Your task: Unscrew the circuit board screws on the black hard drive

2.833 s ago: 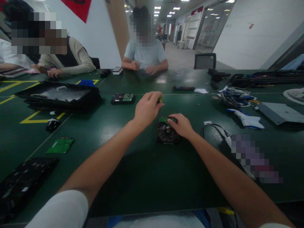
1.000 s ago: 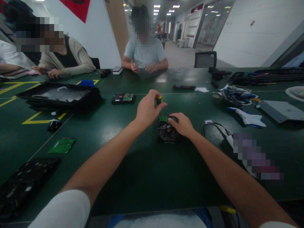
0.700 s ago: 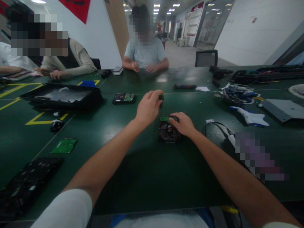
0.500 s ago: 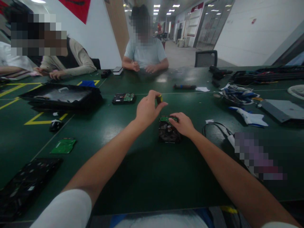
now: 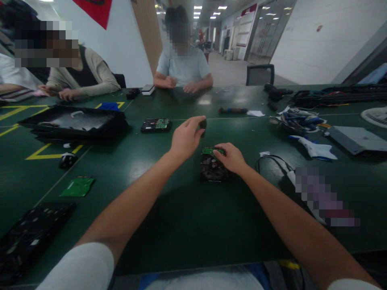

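Note:
A hard drive [image 5: 214, 168] lies on the green table in front of me, its green circuit board [image 5: 208, 151] at the far end. My left hand [image 5: 188, 136] is closed around the handle of a small screwdriver [image 5: 203, 124], held upright over the far left corner of the drive. The screwdriver's thin shaft points down toward the board; whether its tip touches a screw is too small to tell. My right hand [image 5: 230, 157] grips the right side of the drive, with fingertips on the circuit board.
To the left are a loose green circuit board [image 5: 78, 186], a black drive chassis [image 5: 33, 233] and stacked black trays [image 5: 75, 125]. Another hard drive [image 5: 156, 125] lies farther back. On the right are a power strip [image 5: 294, 177], a glove [image 5: 314, 148] and a grey metal box [image 5: 359, 139]. People sit opposite.
The screwdriver handle has turned a little in my left hand, its yellow side no longer showing. My right hand stays on the drive. The whole view has shifted slightly.

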`<state>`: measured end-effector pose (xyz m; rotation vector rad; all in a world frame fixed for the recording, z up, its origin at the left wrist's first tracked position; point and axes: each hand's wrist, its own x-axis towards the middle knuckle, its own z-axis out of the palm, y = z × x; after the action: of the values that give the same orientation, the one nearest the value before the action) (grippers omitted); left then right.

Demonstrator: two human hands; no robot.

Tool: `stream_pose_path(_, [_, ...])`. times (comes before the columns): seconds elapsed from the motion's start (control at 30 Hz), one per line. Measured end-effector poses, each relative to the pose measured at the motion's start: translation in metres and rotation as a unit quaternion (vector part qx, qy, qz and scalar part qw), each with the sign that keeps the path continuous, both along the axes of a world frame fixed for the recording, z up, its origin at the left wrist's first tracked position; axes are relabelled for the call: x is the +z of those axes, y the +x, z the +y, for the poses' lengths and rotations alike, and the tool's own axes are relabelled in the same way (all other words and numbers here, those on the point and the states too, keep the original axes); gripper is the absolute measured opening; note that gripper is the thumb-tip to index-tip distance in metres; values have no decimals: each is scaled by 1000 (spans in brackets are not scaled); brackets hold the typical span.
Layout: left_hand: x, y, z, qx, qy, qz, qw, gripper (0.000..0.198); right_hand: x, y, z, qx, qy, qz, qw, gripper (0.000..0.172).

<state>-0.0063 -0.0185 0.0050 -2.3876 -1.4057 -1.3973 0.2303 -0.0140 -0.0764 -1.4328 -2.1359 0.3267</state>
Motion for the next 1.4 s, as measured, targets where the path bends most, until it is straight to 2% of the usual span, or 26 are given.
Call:
stream_pose_path(0.27, [-5,4,1,18,8,-79,997,47,2,-1,0,2,-5,-5,1000,33])
stream_pose_path(0.37, [-6,4,3,-27,6,-95,995,39,2,-1,0,-3,-7,-6,1000,33])
stream_pose_path(0.5, [-4,5,2,-131,-7,-100,986,30,0,0,1,2,-3,-2,1000,32])
stream_pose_path(0.57, [-2,4,2,-152,0,-86,985,27,0,0,1,9,2,0,1000,31])
stream_pose_path(0.7, [1,1,2,-115,40,-49,991,24,0,0,1,12,5,8,1000,31])
stream_pose_path(0.83, [0,-2,4,-74,52,-20,996,30,-1,1,1,9,5,14,1000,31])
stream_pose_path(0.97, [-4,0,2,-56,41,3,998,34,-2,1,1,6,4,10,1000,31])
stream_pose_path(1.13, [-8,5,-2,-30,5,-26,999,45,0,0,0,8,3,2,1000,32])
stream_pose_path(1.3, [-4,4,-1,-48,20,9,999,33,0,-1,0,10,8,4,1000,31])
stream_pose_path(1.4, [-1,3,-2,-19,40,20,999,31,-1,0,1,15,12,7,1000,30])
